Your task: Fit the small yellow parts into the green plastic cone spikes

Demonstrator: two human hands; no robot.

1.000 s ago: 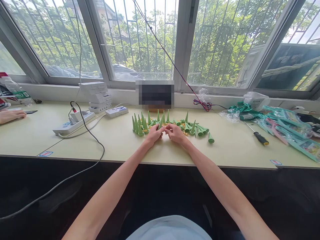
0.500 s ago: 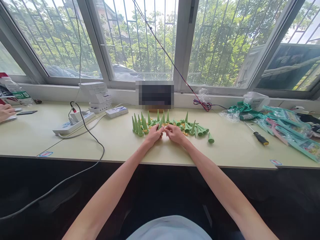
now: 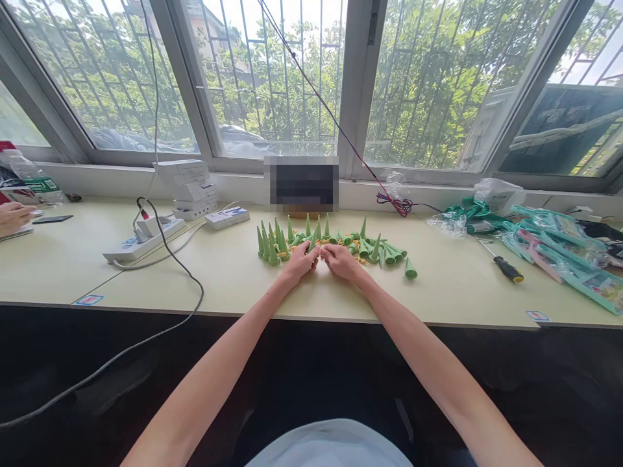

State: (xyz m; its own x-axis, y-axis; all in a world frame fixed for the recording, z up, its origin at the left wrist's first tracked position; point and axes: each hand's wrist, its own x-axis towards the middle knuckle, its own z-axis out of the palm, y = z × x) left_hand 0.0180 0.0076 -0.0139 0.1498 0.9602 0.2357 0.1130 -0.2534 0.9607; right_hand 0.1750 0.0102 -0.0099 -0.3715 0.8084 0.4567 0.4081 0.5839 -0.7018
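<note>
My left hand (image 3: 300, 261) is closed around a green cone (image 3: 312, 242), whose tip points up past the fingers. Close against it, my right hand (image 3: 339, 260) is pinched at the cone's lower end; whatever is between those fingertips is too small to make out. Several green cones stand upright on the left (image 3: 272, 250) of the pile. To the right, more green cones (image 3: 389, 253) lie on their sides, one of them (image 3: 411, 268) a little apart. Small yellow pieces (image 3: 361, 260) are scattered among the cones.
A power strip (image 3: 144, 239) with cables and stacked white boxes (image 3: 187, 188) are on the left of the table (image 3: 233, 279). A screwdriver (image 3: 507, 268) and teal plastic packages (image 3: 559, 246) lie on the right. Another person's hand (image 3: 13, 217) shows at the far left edge.
My hands keep almost the same pose over the cone, with only slight finger movement. The other person's hand at the far left has shifted slightly.
</note>
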